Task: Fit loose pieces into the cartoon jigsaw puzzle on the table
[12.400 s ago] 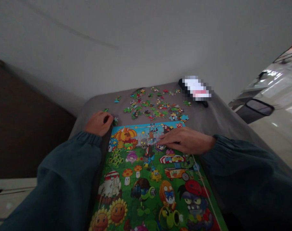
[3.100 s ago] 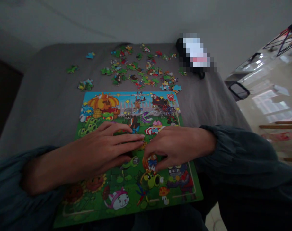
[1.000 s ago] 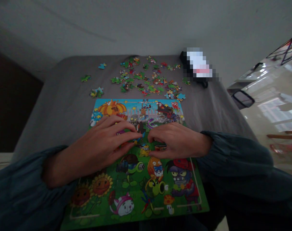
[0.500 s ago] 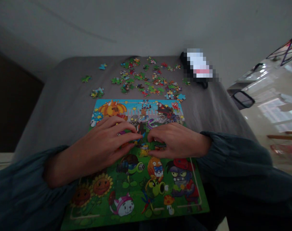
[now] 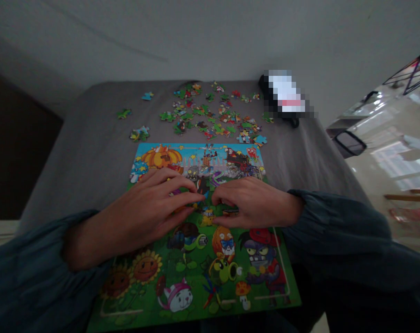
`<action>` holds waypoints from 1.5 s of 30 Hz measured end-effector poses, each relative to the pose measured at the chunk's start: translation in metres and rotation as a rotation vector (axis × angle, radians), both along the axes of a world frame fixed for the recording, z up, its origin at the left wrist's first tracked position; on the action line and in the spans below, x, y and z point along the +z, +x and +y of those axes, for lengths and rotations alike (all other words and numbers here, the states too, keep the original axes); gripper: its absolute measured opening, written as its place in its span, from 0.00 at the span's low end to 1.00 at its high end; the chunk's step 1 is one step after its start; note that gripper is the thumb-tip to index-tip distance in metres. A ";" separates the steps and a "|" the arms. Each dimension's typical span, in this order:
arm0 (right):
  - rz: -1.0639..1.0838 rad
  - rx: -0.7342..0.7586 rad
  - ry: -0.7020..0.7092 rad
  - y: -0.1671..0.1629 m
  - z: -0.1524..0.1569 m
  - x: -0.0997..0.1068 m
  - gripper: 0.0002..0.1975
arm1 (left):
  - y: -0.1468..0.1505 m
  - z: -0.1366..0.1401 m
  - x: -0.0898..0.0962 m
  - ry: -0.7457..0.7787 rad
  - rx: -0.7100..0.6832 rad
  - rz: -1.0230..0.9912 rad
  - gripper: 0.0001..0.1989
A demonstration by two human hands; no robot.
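Observation:
A colourful jigsaw puzzle board (image 5: 192,277) with cartoon plants and zombies lies in front of me. My left hand (image 5: 154,203) rests over its left middle, fingers stretched out, the index fingertip touching the picture near the centre and the thumb a little apart. Opposite it, my right hand (image 5: 251,201) rests on the board with curled fingers and the thumb apart from them. A gap shows the printed picture between the two hands. I see no loose piece in either hand; the surface under the palms is hidden.
Loose puzzle pieces (image 5: 210,115) are scattered beyond the board on a grey cloth-covered table (image 5: 92,138). A few pieces (image 5: 140,133) lie off to the left. A phone with a blurred screen (image 5: 286,92) is at the back right, and a pale wall rises behind.

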State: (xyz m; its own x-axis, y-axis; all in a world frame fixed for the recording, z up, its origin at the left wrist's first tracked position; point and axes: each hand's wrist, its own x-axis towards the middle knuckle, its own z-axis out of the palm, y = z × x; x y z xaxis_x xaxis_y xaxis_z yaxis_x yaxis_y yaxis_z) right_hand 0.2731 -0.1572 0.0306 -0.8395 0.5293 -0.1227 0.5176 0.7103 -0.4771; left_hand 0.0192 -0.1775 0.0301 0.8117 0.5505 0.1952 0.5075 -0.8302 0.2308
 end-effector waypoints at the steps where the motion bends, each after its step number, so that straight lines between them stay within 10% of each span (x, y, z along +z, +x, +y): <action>1: -0.001 0.001 -0.004 0.000 0.000 0.000 0.16 | 0.000 0.000 0.000 0.002 -0.001 0.000 0.11; 45: 0.024 0.014 0.004 0.001 0.001 -0.002 0.15 | 0.002 -0.003 -0.002 -0.046 -0.058 0.108 0.14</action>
